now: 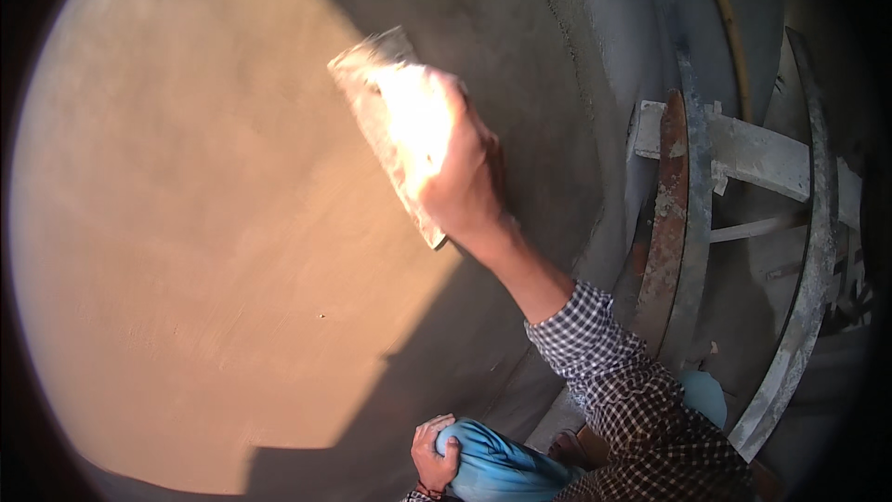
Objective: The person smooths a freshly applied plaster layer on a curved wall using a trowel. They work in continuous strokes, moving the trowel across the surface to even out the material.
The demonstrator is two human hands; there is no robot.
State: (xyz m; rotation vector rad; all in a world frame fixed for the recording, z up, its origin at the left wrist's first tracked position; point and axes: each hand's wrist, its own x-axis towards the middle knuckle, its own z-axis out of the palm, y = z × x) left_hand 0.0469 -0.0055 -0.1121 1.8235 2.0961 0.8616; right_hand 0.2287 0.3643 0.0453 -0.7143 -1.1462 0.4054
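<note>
My right hand (455,163) grips a flat plastering trowel (376,98) and presses its long blade against the smooth wet plaster wall (186,223). The blade runs from upper left to lower right, and the hand covers its middle and handle. Bright sunlight falls on the hand and the trowel. My left hand (432,455) rests low in the picture, fingers curled over my knee in blue trousers (497,469). My right sleeve is a dark checked shirt (623,390).
The wall is sunlit orange at left and shaded grey at right. To the right stands plaster-spattered scaffolding: a rusty bar (667,214), a pale plank (753,153) and a curved grey rail (808,260). A yellowish pipe (729,28) runs down the wall's upper right.
</note>
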